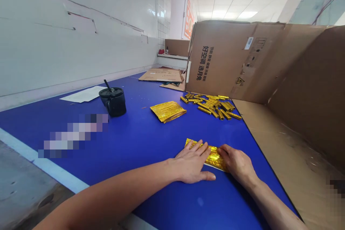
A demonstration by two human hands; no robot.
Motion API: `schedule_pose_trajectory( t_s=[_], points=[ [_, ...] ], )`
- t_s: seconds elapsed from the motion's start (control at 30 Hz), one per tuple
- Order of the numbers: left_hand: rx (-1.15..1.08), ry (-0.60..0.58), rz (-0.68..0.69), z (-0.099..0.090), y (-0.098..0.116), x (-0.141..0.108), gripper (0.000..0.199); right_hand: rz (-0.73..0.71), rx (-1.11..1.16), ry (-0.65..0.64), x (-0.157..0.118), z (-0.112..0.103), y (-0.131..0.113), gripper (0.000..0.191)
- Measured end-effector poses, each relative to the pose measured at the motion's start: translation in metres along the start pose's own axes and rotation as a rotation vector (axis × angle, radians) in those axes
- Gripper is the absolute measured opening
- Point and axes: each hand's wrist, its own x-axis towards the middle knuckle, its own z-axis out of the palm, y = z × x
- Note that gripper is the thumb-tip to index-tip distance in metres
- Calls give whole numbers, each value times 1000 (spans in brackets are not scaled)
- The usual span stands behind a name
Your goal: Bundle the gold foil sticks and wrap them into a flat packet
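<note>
A sheet of shiny gold foil paper [215, 157] lies on the blue table, a pale edge showing along its near side. Flat across its left part rests my left hand [192, 161], fingers spread and thumb out to the side. My right hand [238, 161] is closed at the sheet's right end, the thumb and fingers pinching it there. Beyond my hands sits a stack of gold foil sheets [168, 111]. Farther right is a loose pile of small rolled gold foil tubes [215, 105].
A dark lidded mug [112, 101] with a handle stands at the left, beside a white paper [83, 94]. Large cardboard boxes [226, 57] border the table's far right side. Flattened cardboard [161, 75] lies at the back. A white wall [81, 25] runs along the left.
</note>
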Motion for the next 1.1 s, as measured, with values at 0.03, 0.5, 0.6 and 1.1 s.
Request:
schedule_pose_trajectory(
  t_s=[0.03,0.5,0.6,1.1],
  points=[
    [-15,-37,0,3,0,0,84,9,-23,27,0,0,0,31],
    [-33,-66,-71,6,1,2,89,-327,204,-173,-24,16,-27,72],
    [-17,-68,-58,4,-3,-1,91,-338,146,-222,-22,12,-21,73],
    [17,-136,-119,-12,-16,-13,92,-307,26,-254,-17,4,-14,76]
  ],
)
